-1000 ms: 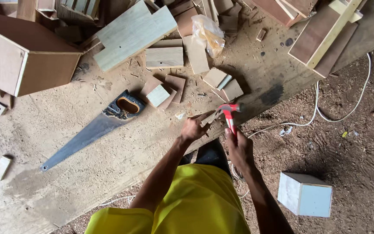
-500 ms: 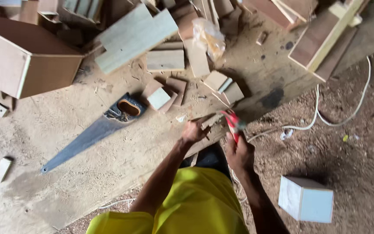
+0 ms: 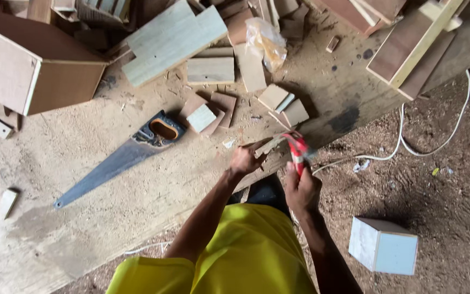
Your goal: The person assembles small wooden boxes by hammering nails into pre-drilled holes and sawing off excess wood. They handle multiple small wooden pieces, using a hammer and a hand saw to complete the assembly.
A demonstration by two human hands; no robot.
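My left hand (image 3: 244,161) pinched a small wood strip (image 3: 270,145) beside the handsaw (image 3: 121,158); my right hand (image 3: 300,188) clenched red-handled pliers (image 3: 298,150) against it.

1. The left hand (image 3: 244,161) pinches a small strip of wood (image 3: 270,146) at the near edge of the tabletop (image 3: 110,207).
2. The right hand (image 3: 300,188) grips a red-handled tool (image 3: 298,149), its head touching the strip.
3. A handsaw (image 3: 121,159) lies flat to the left, blade pointing away from the hands.
4. Offcut blocks (image 3: 208,111) sit scattered beyond the saw, with a large wooden box (image 3: 33,68) at far left.
5. On the dirt floor (image 3: 441,218), a white cable (image 3: 409,149) trails, and a pale cube-shaped box (image 3: 383,246) stands near the person's right arm.
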